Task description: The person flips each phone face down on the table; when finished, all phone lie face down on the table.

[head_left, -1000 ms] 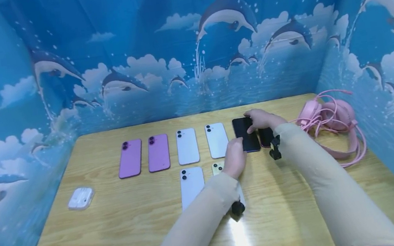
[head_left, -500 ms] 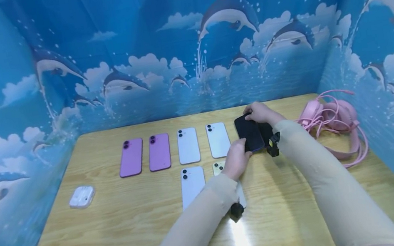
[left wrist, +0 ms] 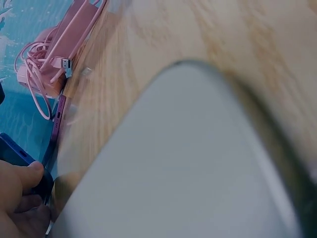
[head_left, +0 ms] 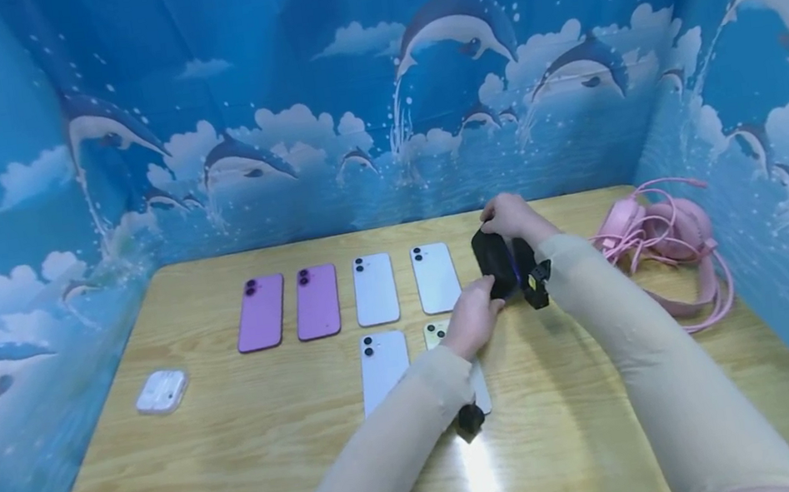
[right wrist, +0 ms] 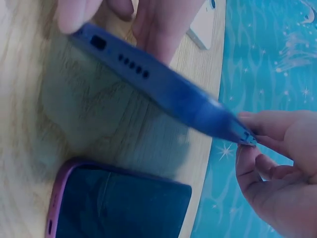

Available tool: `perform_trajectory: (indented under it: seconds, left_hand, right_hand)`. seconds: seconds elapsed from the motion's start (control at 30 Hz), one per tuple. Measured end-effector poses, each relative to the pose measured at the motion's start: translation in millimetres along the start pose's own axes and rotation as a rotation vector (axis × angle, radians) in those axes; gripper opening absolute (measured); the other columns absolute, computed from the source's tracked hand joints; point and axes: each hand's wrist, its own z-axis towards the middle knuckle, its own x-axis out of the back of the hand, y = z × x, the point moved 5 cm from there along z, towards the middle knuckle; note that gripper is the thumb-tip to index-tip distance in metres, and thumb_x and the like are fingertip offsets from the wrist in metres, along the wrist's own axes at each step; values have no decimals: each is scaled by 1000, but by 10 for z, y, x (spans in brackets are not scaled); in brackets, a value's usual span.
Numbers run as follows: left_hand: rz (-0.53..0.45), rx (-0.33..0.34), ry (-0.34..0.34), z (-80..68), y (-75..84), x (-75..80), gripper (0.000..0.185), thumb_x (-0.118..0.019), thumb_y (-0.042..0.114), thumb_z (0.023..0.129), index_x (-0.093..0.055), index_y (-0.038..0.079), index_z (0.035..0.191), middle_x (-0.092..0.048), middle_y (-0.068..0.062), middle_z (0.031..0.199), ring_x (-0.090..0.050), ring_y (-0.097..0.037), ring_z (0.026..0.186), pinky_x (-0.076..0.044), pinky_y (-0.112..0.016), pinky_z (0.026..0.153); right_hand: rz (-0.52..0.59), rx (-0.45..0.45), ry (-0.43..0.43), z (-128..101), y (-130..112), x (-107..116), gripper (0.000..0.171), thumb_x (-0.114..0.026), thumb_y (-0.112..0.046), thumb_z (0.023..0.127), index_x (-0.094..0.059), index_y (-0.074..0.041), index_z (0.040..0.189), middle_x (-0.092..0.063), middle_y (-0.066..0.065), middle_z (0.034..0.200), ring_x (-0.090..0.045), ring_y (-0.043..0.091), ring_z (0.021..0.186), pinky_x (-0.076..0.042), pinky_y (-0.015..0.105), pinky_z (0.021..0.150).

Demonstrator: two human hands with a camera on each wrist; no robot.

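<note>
Both hands hold a dark blue phone (head_left: 495,264) lifted off the wooden table (head_left: 244,469) and tilted up on its long edge. My left hand (head_left: 489,304) pinches its near end; my right hand (head_left: 493,224) pinches its far end. In the right wrist view the blue phone (right wrist: 163,94) hangs edge-on between the right hand's fingertips (right wrist: 270,144) and the left hand's fingers (right wrist: 148,20). Below it a purple-framed phone (right wrist: 119,203) lies screen up on the table. In the left wrist view my left hand (left wrist: 20,198) touches the blue phone (left wrist: 15,153).
Two purple phones (head_left: 289,307) and two white phones (head_left: 403,282) lie in a back row. A white phone (head_left: 382,361) and a pale yellow phone (head_left: 437,332) lie nearer, the latter partly under my left forearm. An earbuds case (head_left: 161,392) sits left; a pink headset (head_left: 659,242) right. Blue walls enclose three sides.
The dark blue phone lay flat under both hands; it has been lifted and turned up onto its edge. The purple-framed phone beside it stayed on the table.
</note>
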Motion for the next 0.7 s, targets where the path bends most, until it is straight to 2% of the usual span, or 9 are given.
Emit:
perform_trajectory:
  seconds: [0.17, 0.27, 0.33, 0.47, 0.7]
  left_hand:
    - [1, 39, -14, 5, -13, 33, 50, -65, 20, 92, -49, -2, 135, -55, -15, 132, -53, -23, 121, -41, -28, 104]
    - [-13, 53, 3, 5, -26, 83, 63, -71, 21, 87, -43, -1, 140, -51, -14, 138, -50, -22, 124, -40, -28, 105]
    - [-27, 33, 16, 4, -19, 118, 73, -74, 19, 85, -35, 0, 145, -44, -14, 144, -43, -22, 130, -36, -28, 108]
    - [-41, -61, 32, 0, 29, 163, 83, -74, 11, 83, -25, 0, 148, -34, -16, 150, -34, -23, 136, -28, -29, 113]
    - [-63, -150, 69, -16, 104, 237, 81, -72, 9, 85, -23, 5, 150, -32, -13, 150, -36, -22, 135, -33, -30, 110]
  right_hand:
    - [5, 3, -4, -17, -100, -9, 32, -59, -11, 93, -61, 9, 118, -60, 26, 119, -55, 39, 109, -48, 49, 92]
    - [-10, -1, -14, -14, -116, -28, 31, -60, -10, 92, -62, 9, 117, -61, 26, 117, -55, 38, 108, -49, 49, 91]
    - [-17, -13, -22, -6, -113, -41, 31, -59, -9, 92, -62, 8, 117, -61, 25, 116, -56, 38, 107, -49, 48, 90]
    - [-10, -57, -25, 19, -98, -46, 29, -57, -9, 92, -63, 7, 115, -61, 23, 115, -56, 37, 104, -51, 46, 86]
    - [-24, -78, -14, 20, -138, -23, 22, -59, -9, 91, -67, 4, 107, -62, 22, 113, -56, 35, 101, -52, 45, 83]
